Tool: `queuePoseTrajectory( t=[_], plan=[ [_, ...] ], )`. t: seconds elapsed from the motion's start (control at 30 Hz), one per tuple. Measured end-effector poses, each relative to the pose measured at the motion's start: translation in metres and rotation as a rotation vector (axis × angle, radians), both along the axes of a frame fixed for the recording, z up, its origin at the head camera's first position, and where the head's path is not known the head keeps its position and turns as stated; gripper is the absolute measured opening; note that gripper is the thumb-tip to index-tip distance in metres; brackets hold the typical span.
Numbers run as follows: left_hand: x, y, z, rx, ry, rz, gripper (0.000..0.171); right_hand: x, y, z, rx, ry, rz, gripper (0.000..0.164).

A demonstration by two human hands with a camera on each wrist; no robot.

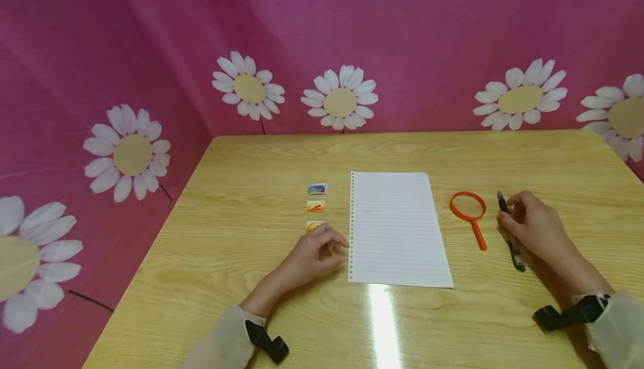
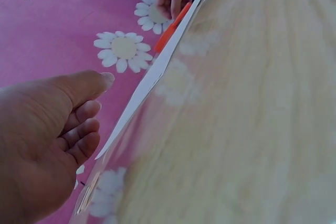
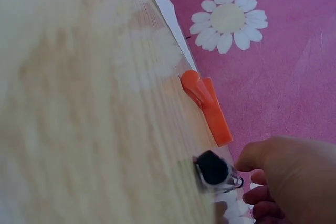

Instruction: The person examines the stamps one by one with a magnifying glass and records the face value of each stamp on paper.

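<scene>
In the head view my right hand (image 1: pixel 538 226) pinches a black pen (image 1: pixel 514 249) between thumb and index finger. The pen's near end has a dark cap with a clear barrel behind it in the right wrist view, close to the thumb. My left hand (image 1: pixel 316 254) holds nothing, its fingers loosely bent beside the left edge of a lined, hole-punched sheet (image 1: pixel 394 235). It partly covers the lowest of three small stamp-like pictures, a yellow one (image 1: pixel 313 225). Above are a yellow-and-red one (image 1: pixel 315 206) and a blue-green one (image 1: pixel 317 189).
An orange-red magnifying glass (image 1: pixel 479 235) lies between the sheet and the pen. The wood-patterned table (image 1: pixel 241 190) is glossy and reflects light near the front. Behind and to the left hangs a pink cloth (image 1: pixel 402 33) with printed daisies. Black straps with cameras circle both wrists.
</scene>
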State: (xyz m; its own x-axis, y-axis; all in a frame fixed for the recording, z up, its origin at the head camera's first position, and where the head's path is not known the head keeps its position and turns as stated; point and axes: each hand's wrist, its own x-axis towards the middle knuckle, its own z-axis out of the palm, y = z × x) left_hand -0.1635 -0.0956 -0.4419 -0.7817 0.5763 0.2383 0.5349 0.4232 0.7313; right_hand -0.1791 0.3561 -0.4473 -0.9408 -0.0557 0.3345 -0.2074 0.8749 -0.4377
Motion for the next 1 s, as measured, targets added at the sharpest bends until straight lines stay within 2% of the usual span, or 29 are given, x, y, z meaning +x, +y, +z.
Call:
queuePoseTrajectory(
  t=[0.17,0.4,0.57,0.7,0.87,1.0],
  plan=[
    [0.003,0.004,-0.001,-0.028,0.004,-0.040,0.019,-0.005,0.001,-0.001,0.012,0.009,0.006,0.027],
    [0.005,0.009,-0.002,-0.180,-0.016,-0.052,0.020,-0.009,0.001,-0.002,0.003,-0.051,-0.002,0.033],
    [0.006,0.011,-0.001,-0.257,0.020,-0.078,0.020,-0.011,0.000,-0.003,-0.004,-0.047,-0.010,0.040],
    [0.006,0.011,0.000,-0.282,0.047,-0.093,0.020,-0.011,-0.002,-0.002,-0.011,-0.059,-0.031,0.040],
    [0.007,0.011,0.000,-0.287,0.047,-0.094,0.019,-0.010,-0.004,0.001,-0.034,-0.092,-0.061,0.038],
    [0.007,0.010,-0.001,-0.290,0.041,-0.089,0.019,-0.008,-0.003,0.002,-0.028,-0.057,-0.024,0.034]
  ],
)
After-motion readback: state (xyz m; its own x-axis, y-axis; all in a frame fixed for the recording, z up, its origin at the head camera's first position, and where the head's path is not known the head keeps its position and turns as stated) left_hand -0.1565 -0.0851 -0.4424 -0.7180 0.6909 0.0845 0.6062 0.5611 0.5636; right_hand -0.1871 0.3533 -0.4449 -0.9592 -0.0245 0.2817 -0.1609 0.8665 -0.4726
